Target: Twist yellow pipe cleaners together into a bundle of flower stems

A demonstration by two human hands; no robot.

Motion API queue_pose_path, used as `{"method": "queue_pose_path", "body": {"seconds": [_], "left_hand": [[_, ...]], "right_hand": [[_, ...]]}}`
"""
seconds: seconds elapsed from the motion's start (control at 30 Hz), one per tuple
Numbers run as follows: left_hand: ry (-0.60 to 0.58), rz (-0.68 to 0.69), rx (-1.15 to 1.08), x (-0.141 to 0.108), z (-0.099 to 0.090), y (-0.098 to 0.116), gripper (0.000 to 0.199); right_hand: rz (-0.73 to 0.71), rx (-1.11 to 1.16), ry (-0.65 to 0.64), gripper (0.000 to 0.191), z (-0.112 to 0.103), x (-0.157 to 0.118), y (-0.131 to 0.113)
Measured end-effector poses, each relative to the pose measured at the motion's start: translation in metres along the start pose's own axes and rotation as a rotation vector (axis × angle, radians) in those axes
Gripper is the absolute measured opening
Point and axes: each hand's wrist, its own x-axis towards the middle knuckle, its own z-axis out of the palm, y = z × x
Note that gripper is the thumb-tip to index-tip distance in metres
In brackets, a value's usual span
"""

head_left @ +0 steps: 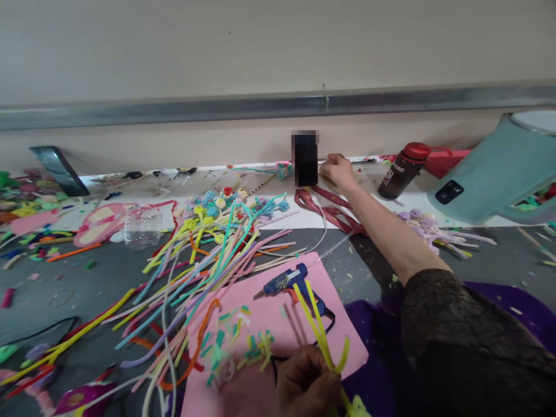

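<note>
My left hand (306, 379), low in the middle, is closed in a pinch around yellow pipe cleaners (322, 336) that branch upward. A blurred yellow piece (358, 407) shows just below it. Far forward, my right hand (337, 171) has its fingers bent beside the right edge of an upright phone (306, 159); what they grip is hidden. Beneath the left hand lies a pink sheet (347, 341) with a blue glue gun (284, 282) and short green and yellow cut pieces (232, 330). A red lanyard (330, 215) trails below the phone.
Loose pipe cleaners (204, 278) and fuzzy flower heads (212, 205) cover the left-centre. A clear plastic container (143, 226) and another phone (61, 172) stand farther left. On the right are a red-lidded bottle (403, 171), a large mint jug (486, 174) and lilac bundles (419, 229).
</note>
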Motion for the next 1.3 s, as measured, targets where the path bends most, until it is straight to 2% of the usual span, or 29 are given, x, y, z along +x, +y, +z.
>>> {"method": "queue_pose_path", "body": {"seconds": [0.1, 0.2, 0.33, 0.47, 0.53, 0.57, 0.63, 0.8, 0.83, 0.9, 0.97, 1.1, 1.3], "left_hand": [[-0.009, 0.018, 0.002, 0.0, 0.001, -0.002, 0.036], [-0.01, 0.015, 0.003, -0.001, 0.001, -0.002, 0.036], [-0.011, 0.02, -0.004, -0.002, 0.001, -0.002, 0.037], [0.016, 0.02, -0.067, -0.001, -0.001, 0.001, 0.033], [0.058, 0.01, -0.115, -0.002, -0.002, 0.004, 0.031], [0.09, 0.007, -0.166, -0.003, -0.002, 0.006, 0.029], [0.152, 0.026, -0.273, -0.003, -0.004, 0.009, 0.026], [0.151, 0.082, -0.296, 0.0, -0.008, 0.012, 0.024], [0.148, 0.093, -0.276, 0.001, -0.007, 0.012, 0.023], [0.14, 0.113, -0.246, 0.0, -0.005, 0.011, 0.022], [0.143, 0.134, -0.225, 0.0, -0.003, 0.01, 0.022], [0.145, 0.159, -0.146, -0.002, -0.002, 0.008, 0.021], [0.009, 0.112, -0.171, -0.004, -0.003, 0.006, 0.024]], "right_hand": [[-0.055, -0.036, 0.035, 0.034, -0.006, -0.019, -0.006], [-0.09, -0.046, -0.036, 0.027, -0.005, -0.043, -0.011], [-0.095, -0.041, -0.101, 0.031, 0.001, -0.061, -0.011], [-0.068, -0.023, -0.156, 0.029, 0.003, -0.072, -0.015], [-0.032, 0.019, -0.233, 0.025, 0.001, -0.089, -0.024], [-0.009, 0.05, -0.292, 0.023, -0.001, -0.103, -0.031], [0.09, 0.181, -0.549, 0.022, -0.009, -0.136, -0.047], [0.317, 0.356, -1.18, 0.02, -0.042, -0.22, -0.088], [0.348, 0.378, -1.277, 0.021, -0.048, -0.232, -0.093], [0.357, 0.415, -1.374, 0.023, -0.055, -0.25, -0.099], [0.315, 0.43, -1.351, 0.023, -0.059, -0.26, -0.101], [0.257, 0.441, -1.196, 0.018, -0.063, -0.271, -0.102], [0.37, 0.482, -1.0, 0.015, -0.068, -0.291, -0.102]]}}
